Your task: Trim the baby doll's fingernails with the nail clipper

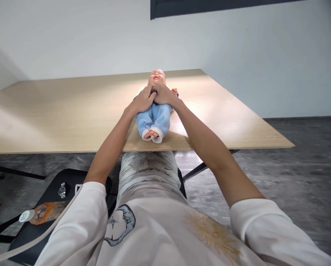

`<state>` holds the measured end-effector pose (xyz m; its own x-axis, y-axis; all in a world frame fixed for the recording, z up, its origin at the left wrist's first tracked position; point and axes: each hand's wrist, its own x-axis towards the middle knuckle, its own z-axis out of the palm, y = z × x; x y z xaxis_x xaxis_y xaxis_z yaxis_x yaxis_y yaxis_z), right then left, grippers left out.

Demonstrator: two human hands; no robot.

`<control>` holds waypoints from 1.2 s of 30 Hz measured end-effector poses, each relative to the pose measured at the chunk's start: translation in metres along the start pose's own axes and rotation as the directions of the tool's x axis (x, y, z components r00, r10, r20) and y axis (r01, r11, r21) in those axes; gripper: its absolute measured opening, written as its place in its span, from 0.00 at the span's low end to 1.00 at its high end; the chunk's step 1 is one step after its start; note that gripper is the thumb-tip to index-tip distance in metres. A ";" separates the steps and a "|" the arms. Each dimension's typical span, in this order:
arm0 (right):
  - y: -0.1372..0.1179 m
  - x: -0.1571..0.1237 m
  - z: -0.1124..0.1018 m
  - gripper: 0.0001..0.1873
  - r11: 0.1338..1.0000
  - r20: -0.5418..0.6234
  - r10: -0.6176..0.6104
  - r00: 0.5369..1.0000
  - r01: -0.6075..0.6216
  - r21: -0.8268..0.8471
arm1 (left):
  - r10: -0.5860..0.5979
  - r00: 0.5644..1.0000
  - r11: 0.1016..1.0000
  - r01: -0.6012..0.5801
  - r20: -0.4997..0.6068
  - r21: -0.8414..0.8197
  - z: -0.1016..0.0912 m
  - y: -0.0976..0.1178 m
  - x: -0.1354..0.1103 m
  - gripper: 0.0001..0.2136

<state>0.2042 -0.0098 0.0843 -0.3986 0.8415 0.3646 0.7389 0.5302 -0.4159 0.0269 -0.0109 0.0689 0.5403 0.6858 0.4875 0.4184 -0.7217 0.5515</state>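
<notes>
I'm looking into a plain, office-like room, though I can't tell its exact use. A light wood desk (71,122) on black metal legs (195,171) stands before a bare white wall (237,48), above a mottled grey floor (298,173).

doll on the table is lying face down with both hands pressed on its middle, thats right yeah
Not quite: the baby doll lies face up, not face down, as the head view shows. The rest stands: the left hand and the right hand are both pressed on its middle.
</notes>
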 end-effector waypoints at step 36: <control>-0.008 -0.004 -0.003 0.11 0.999 0.021 0.007 1.000 -0.006 -0.053 | -0.016 1.000 0.999 0.016 0.007 0.033 0.001 -0.004 0.001 0.16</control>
<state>0.2017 -0.0181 0.0887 -0.4043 0.8473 0.3444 0.7692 0.5187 -0.3732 0.0269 -0.0073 0.0664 0.5385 0.6969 0.4736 0.4511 -0.7132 0.5366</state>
